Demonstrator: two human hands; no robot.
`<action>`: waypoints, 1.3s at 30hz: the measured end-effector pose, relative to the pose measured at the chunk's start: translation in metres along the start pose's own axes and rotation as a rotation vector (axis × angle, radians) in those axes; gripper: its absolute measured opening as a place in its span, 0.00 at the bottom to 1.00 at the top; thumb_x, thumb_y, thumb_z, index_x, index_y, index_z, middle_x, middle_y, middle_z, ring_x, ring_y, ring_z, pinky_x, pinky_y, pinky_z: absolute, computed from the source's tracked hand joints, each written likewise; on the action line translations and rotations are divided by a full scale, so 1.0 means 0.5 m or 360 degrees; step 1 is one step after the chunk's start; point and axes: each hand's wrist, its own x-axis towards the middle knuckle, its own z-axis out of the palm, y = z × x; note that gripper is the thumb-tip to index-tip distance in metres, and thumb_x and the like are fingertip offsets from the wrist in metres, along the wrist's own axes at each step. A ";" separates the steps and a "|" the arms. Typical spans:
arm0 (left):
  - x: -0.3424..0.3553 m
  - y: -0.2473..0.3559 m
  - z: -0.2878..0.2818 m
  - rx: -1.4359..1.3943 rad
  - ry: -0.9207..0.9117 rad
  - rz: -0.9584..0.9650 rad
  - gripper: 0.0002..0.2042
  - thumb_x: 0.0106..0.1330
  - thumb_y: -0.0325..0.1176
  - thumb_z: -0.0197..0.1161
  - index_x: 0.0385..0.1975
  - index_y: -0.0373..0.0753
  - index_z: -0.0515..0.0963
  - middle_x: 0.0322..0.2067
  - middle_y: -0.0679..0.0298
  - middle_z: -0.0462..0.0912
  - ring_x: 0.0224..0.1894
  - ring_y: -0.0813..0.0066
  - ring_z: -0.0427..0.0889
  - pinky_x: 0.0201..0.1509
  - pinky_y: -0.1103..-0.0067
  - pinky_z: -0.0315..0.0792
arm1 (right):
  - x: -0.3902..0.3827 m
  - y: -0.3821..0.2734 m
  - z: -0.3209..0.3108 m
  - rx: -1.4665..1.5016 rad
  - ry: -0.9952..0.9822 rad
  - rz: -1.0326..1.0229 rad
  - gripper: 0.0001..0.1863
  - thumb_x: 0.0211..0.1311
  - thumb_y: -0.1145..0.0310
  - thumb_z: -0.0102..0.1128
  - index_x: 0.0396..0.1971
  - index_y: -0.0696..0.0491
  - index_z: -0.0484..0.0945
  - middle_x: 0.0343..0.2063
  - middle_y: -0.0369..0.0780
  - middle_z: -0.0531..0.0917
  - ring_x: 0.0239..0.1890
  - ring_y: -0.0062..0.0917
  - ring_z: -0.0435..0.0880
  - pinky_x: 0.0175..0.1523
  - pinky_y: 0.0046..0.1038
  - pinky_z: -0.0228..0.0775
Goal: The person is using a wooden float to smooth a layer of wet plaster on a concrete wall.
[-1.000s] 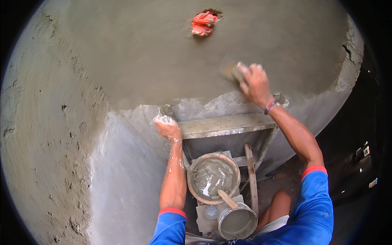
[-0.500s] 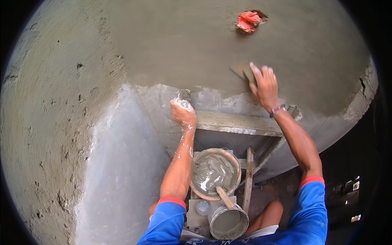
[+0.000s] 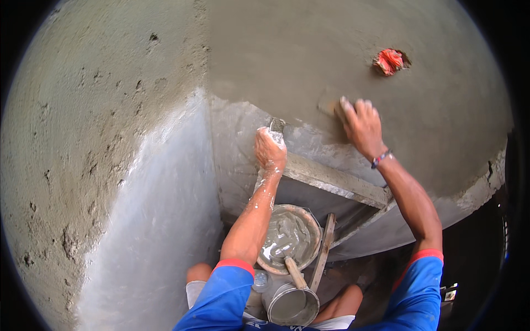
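My right hand (image 3: 364, 128) is closed around a small trowel (image 3: 330, 107), blurred by motion. Its blade lies against the smooth wet grey plaster (image 3: 276, 60) on the wall. To the left and lower, my left hand (image 3: 270, 149) is closed and smeared with white. A grey, cement-caked block end (image 3: 277, 125) pokes out above its fingers; what the fist holds is hidden. The fist sits by the left end of a wooden beam (image 3: 337, 179).
Below my hands stands a round tub (image 3: 290, 237) of wet cement mix, with a wooden handle (image 3: 295, 273) leaning out of it. A bucket (image 3: 292, 306) is nearer me. Red crumpled material (image 3: 390, 62) fills a hole in the wall. A rough pitted wall (image 3: 110, 110) rises at left.
The view has shifted, so the wall and red plug appear farther right and lower. My right hand has moved the trowel left across the plaster, away from the plug. My left hand stays closed.
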 end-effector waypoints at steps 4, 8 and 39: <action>0.002 0.018 0.004 -0.0046 0.0009 0.0041 0.21 0.54 0.26 0.66 0.48 0.33 0.68 0.43 0.49 0.76 0.47 0.45 0.77 0.51 0.59 0.71 | 0.221 -0.076 -0.017 0.0077 0.0413 0.0263 0.25 0.54 0.71 0.58 0.55 0.53 0.74 0.38 0.39 0.73 0.41 0.31 0.74 0.41 0.32 0.67; 0.001 0.021 -0.004 -0.0083 -0.0097 0.0024 0.21 0.54 0.26 0.65 0.48 0.34 0.68 0.44 0.49 0.76 0.49 0.45 0.76 0.53 0.59 0.70 | 0.174 -0.137 0.045 0.0029 0.0176 -0.0084 0.24 0.55 0.71 0.56 0.55 0.54 0.74 0.38 0.40 0.74 0.42 0.31 0.74 0.41 0.32 0.67; 0.006 0.019 -0.024 -0.0080 -0.0093 -0.0060 0.21 0.54 0.26 0.67 0.47 0.35 0.69 0.42 0.51 0.77 0.47 0.48 0.77 0.50 0.58 0.71 | 0.253 -0.211 0.054 -0.0113 0.0031 -0.0241 0.22 0.58 0.69 0.54 0.55 0.54 0.75 0.38 0.40 0.75 0.43 0.32 0.75 0.41 0.32 0.69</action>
